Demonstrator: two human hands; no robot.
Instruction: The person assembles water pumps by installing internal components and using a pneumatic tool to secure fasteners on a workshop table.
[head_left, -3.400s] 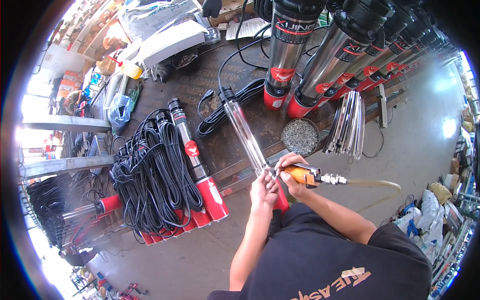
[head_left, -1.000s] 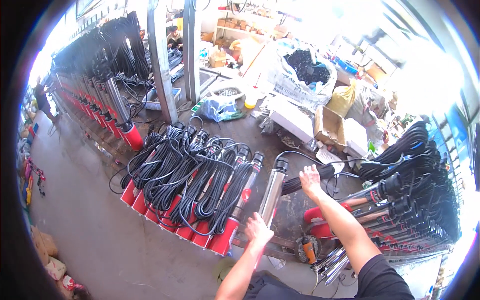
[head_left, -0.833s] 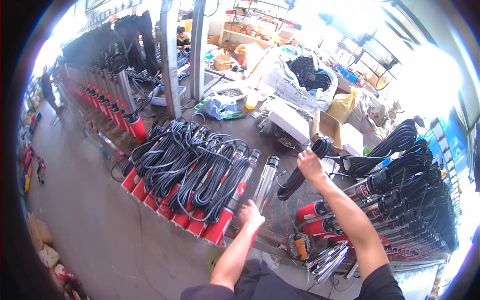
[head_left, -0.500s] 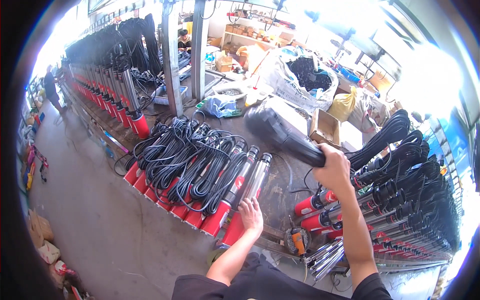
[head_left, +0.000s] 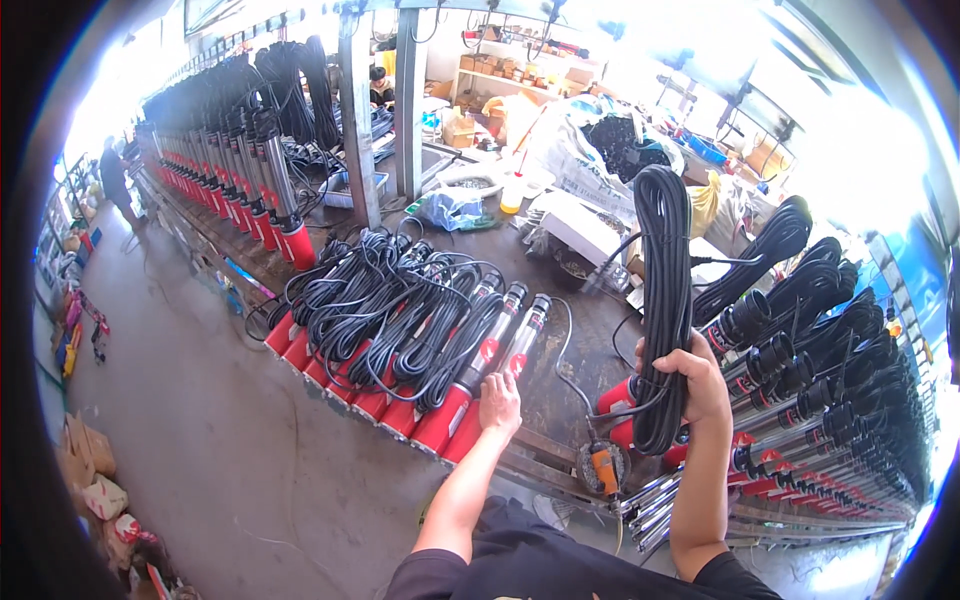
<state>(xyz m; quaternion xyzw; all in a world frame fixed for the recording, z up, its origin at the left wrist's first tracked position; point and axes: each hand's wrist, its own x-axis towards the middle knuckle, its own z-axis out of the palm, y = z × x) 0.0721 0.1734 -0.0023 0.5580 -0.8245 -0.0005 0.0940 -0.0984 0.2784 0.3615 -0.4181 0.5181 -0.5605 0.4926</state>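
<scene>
My left hand (head_left: 499, 404) is closed over the middle of a slim submersible pump (head_left: 525, 335), steel with a red lower end, the rightmost in a row lying side by side. On that row's other pumps rest bundled black cables (head_left: 385, 305). My right hand (head_left: 700, 382) grips the lower part of a long coil of black cable (head_left: 662, 250), held upright above the bench. Its fingers wrap the coil's side. One cable strand trails off toward the pumps at the right; where it ends is hidden.
More pumps with cable coils (head_left: 820, 410) stand stacked at the right, and another long row (head_left: 240, 180) lines the far left. An orange power tool (head_left: 604, 468) lies at the bench's near edge. Metal posts (head_left: 358, 120) rise behind. A person (head_left: 118, 185) stands in the aisle.
The black cable coil in my right hand has swung from lying out to the left to hanging upright. My left hand stays on the rightmost pump. The view has shifted slightly.
</scene>
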